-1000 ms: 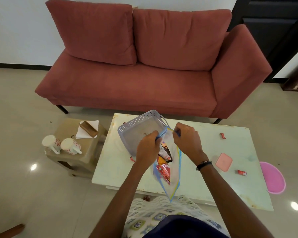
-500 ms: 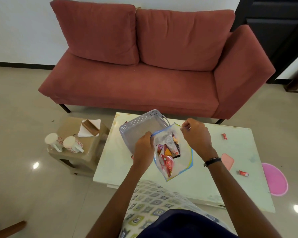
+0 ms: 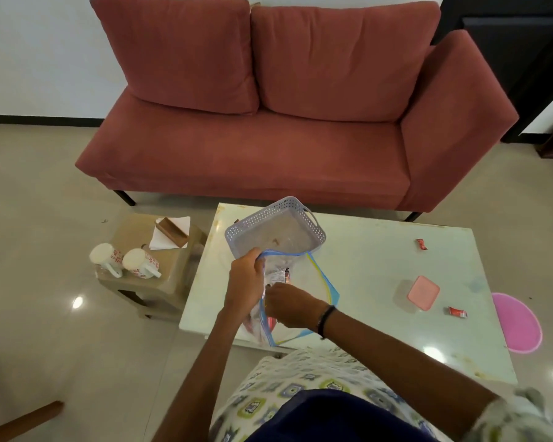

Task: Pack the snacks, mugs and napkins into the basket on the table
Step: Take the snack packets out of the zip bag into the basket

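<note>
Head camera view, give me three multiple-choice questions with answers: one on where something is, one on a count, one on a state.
1. Where do the white floral mugs stand?
A. in the basket
B. on the small beige side stool
C. on the sofa

2. How many small red snack wrappers lie loose on the right part of the pale green table?
A. two
B. four
C. none

3. What is in the lavender perforated plastic basket just now?
A. both mugs
B. folded napkins
C. no task items yet

Answers:
1. B, both mugs sit at the stool's near edge.
2. A, one wrapper lies far, another near.
3. C, its floor shows bare; the left hand holds the clear zip bag while the right hand reaches in.
</note>
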### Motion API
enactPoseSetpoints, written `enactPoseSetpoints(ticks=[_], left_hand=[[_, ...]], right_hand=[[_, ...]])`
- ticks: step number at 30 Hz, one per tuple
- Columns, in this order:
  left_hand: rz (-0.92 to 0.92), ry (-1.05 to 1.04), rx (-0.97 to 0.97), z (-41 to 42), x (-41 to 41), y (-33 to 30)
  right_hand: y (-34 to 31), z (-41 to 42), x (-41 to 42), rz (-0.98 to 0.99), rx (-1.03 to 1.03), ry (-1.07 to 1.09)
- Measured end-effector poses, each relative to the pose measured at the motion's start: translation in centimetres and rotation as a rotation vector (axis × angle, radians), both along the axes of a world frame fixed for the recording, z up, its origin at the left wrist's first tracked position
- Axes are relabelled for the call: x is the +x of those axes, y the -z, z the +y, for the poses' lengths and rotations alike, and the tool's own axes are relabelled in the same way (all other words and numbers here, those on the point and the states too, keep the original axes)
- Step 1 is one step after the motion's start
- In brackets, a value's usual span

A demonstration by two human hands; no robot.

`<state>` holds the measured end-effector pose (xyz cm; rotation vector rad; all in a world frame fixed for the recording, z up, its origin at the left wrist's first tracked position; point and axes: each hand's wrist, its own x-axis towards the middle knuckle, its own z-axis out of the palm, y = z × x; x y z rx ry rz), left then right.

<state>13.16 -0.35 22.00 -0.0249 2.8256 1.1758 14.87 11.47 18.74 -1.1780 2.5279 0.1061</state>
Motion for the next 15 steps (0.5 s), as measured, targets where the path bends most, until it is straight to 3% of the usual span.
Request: enactPoseSetpoints(ticks=[6,11,15], left_hand=[[0.021,-0.004,-0.01,-0.3,0.9,-0.9],[0.022,-0.008,-0.002,0.2,1.2,-1.0],[0.027,-0.015,0.001,0.6,0.7,-0.7]], right_hand=[[3.0,-1.0,-0.1,0.112,-0.001,-0.18],[2.8,0.2,-0.3,0.155,0.023,-0.167],[1.6,1.9,-0.6,0.172,-0.151,-0.026]])
